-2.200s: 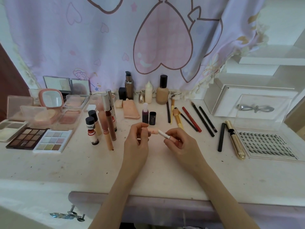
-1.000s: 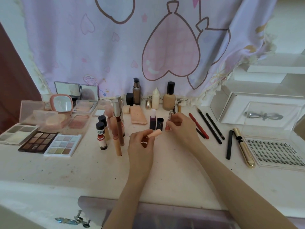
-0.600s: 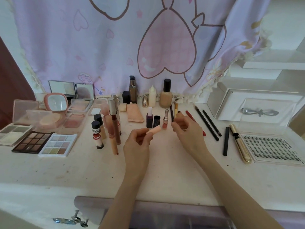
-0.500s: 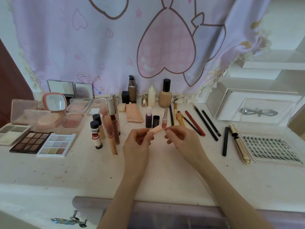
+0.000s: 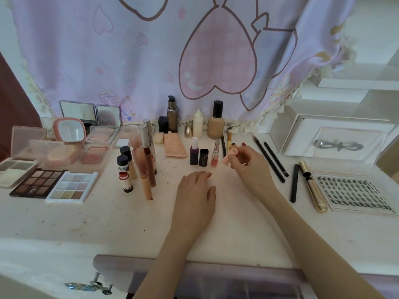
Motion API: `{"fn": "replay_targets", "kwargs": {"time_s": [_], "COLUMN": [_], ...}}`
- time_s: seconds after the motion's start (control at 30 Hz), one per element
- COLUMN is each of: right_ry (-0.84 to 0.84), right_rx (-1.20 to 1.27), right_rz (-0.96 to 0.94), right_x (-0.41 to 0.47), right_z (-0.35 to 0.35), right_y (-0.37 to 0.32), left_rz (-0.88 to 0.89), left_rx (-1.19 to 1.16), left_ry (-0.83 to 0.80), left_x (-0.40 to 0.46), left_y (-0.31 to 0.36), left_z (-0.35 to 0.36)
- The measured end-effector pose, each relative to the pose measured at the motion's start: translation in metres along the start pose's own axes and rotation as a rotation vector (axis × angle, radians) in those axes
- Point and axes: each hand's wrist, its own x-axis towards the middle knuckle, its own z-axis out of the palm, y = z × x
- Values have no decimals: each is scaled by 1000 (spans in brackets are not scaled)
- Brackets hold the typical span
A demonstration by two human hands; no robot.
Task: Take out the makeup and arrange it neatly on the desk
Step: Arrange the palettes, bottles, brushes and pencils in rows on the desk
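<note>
1. Now the right hand [image 5: 248, 164] pinches a peach cap [image 5: 229, 156] in its fingers, at three o'clock of the upright pink lipstick [image 5: 216, 154]; the left hand [image 5: 195, 195] lies flat on the counter [image 5: 86, 221], fingers relaxed.
2. Risk: capping off-centre could tip the narrow lipstick into the neighbouring bottles.
3. Pencils behind the right hand are partly hidden.

Soft daylight filters through the pink curtain [image 5: 151, 61] at the far side, bright and even, washing the desk [image 5: 86, 223] pale. Shadows under the bottles are faint. The white shelves [image 5: 356, 87] at far right look overexposed. Straight edges bow toward the corners, and the near edge goes slightly soft.
</note>
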Motion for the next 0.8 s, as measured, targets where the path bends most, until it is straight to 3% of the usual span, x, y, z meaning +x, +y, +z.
{"fn": "replay_targets", "kwargs": {"time_s": [0.17, 0.8], "right_ry": [-40, -148], "right_rx": [-191, -397], "right_rz": [-32, -89], "right_x": [19, 28], "right_z": [4, 2], "right_y": [7, 19], "left_rz": [11, 23], "left_rx": [305, 329], "left_ry": [-95, -102], "left_x": [1, 0], "left_y": [0, 0], "left_z": [12, 11]}}
